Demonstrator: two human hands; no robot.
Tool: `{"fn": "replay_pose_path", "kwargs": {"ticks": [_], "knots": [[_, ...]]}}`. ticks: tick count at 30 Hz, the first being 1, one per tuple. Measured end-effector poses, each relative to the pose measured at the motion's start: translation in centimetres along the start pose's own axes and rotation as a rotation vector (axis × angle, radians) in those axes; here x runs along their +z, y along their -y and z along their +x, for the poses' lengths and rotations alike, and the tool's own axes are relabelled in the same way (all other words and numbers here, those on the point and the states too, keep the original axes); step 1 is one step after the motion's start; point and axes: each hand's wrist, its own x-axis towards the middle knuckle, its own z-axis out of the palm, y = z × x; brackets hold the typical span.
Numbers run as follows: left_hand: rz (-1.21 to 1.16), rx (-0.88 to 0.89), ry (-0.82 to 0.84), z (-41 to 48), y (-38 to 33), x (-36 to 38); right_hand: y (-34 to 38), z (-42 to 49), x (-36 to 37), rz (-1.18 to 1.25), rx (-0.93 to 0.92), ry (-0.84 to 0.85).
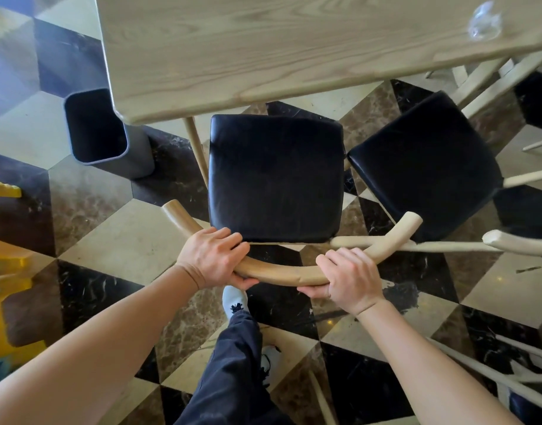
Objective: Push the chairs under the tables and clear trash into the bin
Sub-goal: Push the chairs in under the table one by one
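Note:
A wooden chair with a black cushioned seat (275,179) stands in front of me, its front edge just at the rim of the light wood table (263,56). My left hand (213,256) and my right hand (351,279) both grip its curved wooden backrest (282,274). A second black-seated chair (426,167) stands angled to the right, mostly out from under the table. A crumpled clear plastic piece (484,23) lies on the table top at the far right. A dark grey bin (98,130) stands open on the floor beside the table's left corner.
The floor is patterned marble tile in black, brown and cream. A yellow object (6,271) stands at the left edge. Pale wooden parts of other chairs (521,372) show at the lower right and upper right. My leg and shoes are below the backrest.

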Motion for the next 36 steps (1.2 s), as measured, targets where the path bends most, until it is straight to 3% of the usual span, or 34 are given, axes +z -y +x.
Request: {"fn": "replay_pose_path", "kwargs": {"ticks": [12,36], "knots": [[-0.039,-0.011,0.055,2.0,2.0,0.4,-1.9,2.7,0.0,0.020,-0.015,0.022],[0.048,-0.309,0.158,7.3,2.3,0.5,-9.8,10.8,-0.1,0.060,-0.194,0.065]]}}
